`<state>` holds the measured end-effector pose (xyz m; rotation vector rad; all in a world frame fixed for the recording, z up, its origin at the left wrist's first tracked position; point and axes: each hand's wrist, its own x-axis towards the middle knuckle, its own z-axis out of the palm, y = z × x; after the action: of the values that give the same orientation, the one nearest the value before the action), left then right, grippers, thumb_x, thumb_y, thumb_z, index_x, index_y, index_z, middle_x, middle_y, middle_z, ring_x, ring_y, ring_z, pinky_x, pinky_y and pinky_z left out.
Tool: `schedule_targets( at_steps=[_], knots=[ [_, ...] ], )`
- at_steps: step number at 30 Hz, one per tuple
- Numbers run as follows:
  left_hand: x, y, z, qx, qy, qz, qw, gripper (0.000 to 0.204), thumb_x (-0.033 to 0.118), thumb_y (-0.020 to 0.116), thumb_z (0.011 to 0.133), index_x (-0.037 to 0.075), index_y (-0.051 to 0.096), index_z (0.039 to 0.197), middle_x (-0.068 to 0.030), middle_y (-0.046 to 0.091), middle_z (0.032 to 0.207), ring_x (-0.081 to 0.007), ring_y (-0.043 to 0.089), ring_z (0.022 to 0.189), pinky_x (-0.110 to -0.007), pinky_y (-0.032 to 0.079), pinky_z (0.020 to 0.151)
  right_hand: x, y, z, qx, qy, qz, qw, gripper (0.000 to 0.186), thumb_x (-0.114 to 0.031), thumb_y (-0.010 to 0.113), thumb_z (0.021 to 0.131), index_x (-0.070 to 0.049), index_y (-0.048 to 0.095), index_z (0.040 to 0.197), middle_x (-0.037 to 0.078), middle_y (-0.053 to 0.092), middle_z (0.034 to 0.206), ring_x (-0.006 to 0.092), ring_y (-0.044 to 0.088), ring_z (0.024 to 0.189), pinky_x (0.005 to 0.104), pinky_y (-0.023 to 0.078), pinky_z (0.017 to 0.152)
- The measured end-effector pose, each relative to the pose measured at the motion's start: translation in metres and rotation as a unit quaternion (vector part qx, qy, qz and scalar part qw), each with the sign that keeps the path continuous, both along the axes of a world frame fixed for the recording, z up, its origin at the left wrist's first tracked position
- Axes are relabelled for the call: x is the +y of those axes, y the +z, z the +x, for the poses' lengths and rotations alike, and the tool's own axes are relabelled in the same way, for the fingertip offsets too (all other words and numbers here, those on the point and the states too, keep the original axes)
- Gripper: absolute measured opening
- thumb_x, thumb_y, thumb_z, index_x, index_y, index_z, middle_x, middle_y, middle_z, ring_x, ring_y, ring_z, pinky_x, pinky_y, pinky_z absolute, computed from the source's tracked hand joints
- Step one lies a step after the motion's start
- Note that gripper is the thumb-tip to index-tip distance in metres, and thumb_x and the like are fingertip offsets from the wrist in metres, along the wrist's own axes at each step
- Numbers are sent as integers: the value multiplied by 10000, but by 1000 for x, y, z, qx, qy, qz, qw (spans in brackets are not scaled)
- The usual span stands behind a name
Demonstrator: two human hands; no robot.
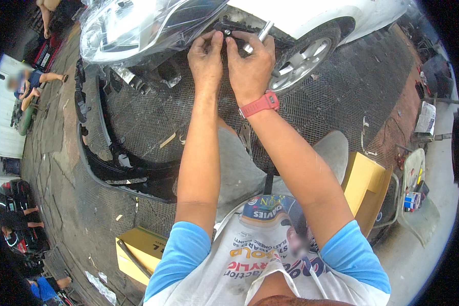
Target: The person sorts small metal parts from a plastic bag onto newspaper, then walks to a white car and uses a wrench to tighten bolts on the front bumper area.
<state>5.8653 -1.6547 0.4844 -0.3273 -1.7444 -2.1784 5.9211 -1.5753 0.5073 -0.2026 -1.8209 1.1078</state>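
Note:
Both my hands are up at the front corner of a white car, below the plastic-covered headlight (130,30). My left hand (205,57) is closed in a pinch, its thumb by a small bolt (228,32); whatever lies between its fingertips is too small to make out. My right hand (252,60) has its thumb and forefinger close to the same bolt. A shiny silver metal tool (264,31), rod-shaped, slants through the fingers of that hand, which are closed on it. I cannot tell whether either hand touches the bolt.
The car's front wheel (306,61) stands right of my hands. A black curved bumper-like part (94,166) lies on the matted floor to my left. Cardboard boxes (362,176) and a yellow box (135,252) flank me. A pale chair (413,204) holding small items is at right. Other people are at far left.

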Motion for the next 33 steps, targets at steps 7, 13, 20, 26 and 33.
schedule_targets(
  at_steps=[7,13,20,26,33],
  knots=[
    [-5,0,-5,1,-13,15,1000,283,199,760,931,-47,729,1068,-80,730,973,-121,640,876,-261,505,801,-3,6,-6,1,-20,24,1000,186,-180,798,792,-77,765,943,165,594,954,351,610,889,431,486,797],
    [-5,-2,-6,-7,-25,39,999,275,182,780,910,-46,745,1059,-96,741,1016,-128,655,900,-263,519,823,-6,8,-13,14,-74,52,996,199,-194,823,760,-68,768,904,176,603,918,348,625,839,424,496,767],
    [-3,1,-3,5,-2,23,1000,278,170,777,909,-44,746,1084,-118,747,1038,-146,672,934,-259,527,840,-4,8,-5,-1,-68,35,997,200,-231,832,760,-74,782,873,177,600,879,343,627,801,434,493,732],
    [-7,-3,-8,7,-15,23,1000,262,175,761,924,-34,751,1083,-99,753,1006,-131,664,903,-259,526,829,-18,17,-5,-28,-89,-41,995,201,-220,826,759,-63,781,876,196,610,897,363,634,838,442,503,778],
    [-10,-10,-17,-3,-44,47,998,267,165,757,925,-36,746,1100,-103,749,1046,-124,660,897,-261,527,829,-26,15,-9,-20,-79,-76,994,237,-225,819,743,-50,775,895,227,616,983,391,631,935,453,490,867]
  ],
)
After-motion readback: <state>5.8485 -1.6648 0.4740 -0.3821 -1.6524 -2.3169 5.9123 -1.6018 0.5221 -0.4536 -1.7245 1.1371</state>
